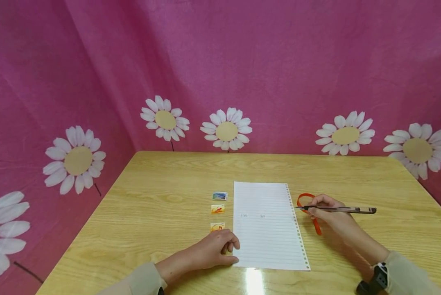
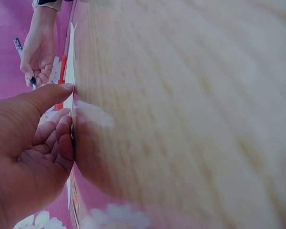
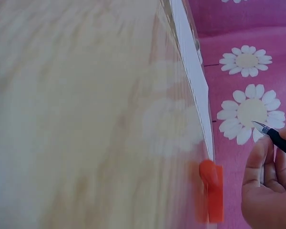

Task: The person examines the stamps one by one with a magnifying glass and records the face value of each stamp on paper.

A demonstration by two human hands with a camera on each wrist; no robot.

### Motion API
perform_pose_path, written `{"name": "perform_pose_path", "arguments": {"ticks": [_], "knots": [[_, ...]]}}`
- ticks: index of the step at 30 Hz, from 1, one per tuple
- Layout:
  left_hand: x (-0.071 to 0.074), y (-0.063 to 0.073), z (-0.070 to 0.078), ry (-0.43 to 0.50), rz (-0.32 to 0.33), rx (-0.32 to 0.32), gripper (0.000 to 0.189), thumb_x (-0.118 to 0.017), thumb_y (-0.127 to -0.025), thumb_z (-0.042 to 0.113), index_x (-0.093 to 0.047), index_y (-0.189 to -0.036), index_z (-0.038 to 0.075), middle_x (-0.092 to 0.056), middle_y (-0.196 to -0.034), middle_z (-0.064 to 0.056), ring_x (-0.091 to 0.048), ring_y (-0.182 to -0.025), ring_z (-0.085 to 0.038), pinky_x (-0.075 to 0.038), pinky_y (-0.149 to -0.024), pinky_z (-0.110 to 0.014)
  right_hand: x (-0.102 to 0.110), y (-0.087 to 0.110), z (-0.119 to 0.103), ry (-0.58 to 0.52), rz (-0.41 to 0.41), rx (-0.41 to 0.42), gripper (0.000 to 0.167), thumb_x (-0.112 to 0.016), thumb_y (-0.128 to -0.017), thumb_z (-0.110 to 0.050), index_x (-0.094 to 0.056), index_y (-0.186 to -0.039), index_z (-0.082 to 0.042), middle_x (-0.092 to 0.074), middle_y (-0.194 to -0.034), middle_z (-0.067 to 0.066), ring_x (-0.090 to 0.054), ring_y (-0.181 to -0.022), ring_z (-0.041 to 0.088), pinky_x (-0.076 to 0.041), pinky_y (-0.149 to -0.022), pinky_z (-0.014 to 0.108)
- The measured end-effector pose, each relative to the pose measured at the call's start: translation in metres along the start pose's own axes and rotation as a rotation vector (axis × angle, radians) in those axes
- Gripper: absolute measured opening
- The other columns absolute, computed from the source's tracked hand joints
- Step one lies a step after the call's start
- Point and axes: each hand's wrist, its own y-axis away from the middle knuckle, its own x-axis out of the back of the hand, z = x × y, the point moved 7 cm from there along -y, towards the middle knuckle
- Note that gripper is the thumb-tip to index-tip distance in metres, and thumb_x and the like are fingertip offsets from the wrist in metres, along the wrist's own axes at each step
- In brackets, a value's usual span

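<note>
My right hand (image 1: 329,211) pinches a black pen (image 1: 349,209), its tip pointing left near the paper's holed right edge. In the right wrist view the pen's pointed tip (image 3: 260,126) shows, held off the table. The lined sheet of paper (image 1: 268,237) lies flat, with two small handwritten numbers, seemingly 120 and 80, on one row. At the sheet's lower left edge rests my left hand (image 1: 216,250), thumb and fingers loosely bent. Its thumb (image 2: 52,95) meets the paper's edge in the left wrist view.
Left of the paper three small stamp-like pictures stand in a column: a blue one (image 1: 220,196), a yellow one (image 1: 217,209) and another yellow one (image 1: 217,226) partly behind my left hand. A red looped strip (image 1: 317,226) lies by my right hand. A pink flowered curtain (image 1: 242,61) surrounds the wooden table (image 1: 150,213).
</note>
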Motion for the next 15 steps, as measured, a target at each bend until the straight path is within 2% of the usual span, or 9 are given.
{"name": "perform_pose_path", "arguments": {"ticks": [6,15], "knots": [[0.0,0.0,0.001,-0.002,0.004,-0.011,0.019,-0.074,-0.087,0.015,-0.061,-0.1,0.008,-0.052,-0.084,0.003,-0.038,-0.07,0.004,-0.039,-0.067,-0.011,0.012,0.002,0.003,-0.012,0.037,-0.032,0.013,-0.06,-0.095,-0.003,-0.06,-0.092,-0.017,-0.067,-0.085,-0.014,-0.064,-0.078,0.0,-0.054,-0.068,0.02],[0.0,0.0,0.0,0.011,0.001,-0.006,0.02,-0.073,-0.088,0.016,-0.061,-0.101,0.008,-0.052,-0.085,0.003,-0.039,-0.071,0.004,-0.039,-0.067,-0.011,0.02,0.006,0.005,-0.083,0.006,-0.009,0.013,-0.059,-0.095,-0.002,-0.06,-0.094,-0.015,-0.069,-0.085,-0.008,-0.068,-0.081,0.004,-0.058,-0.073,0.023]]}}
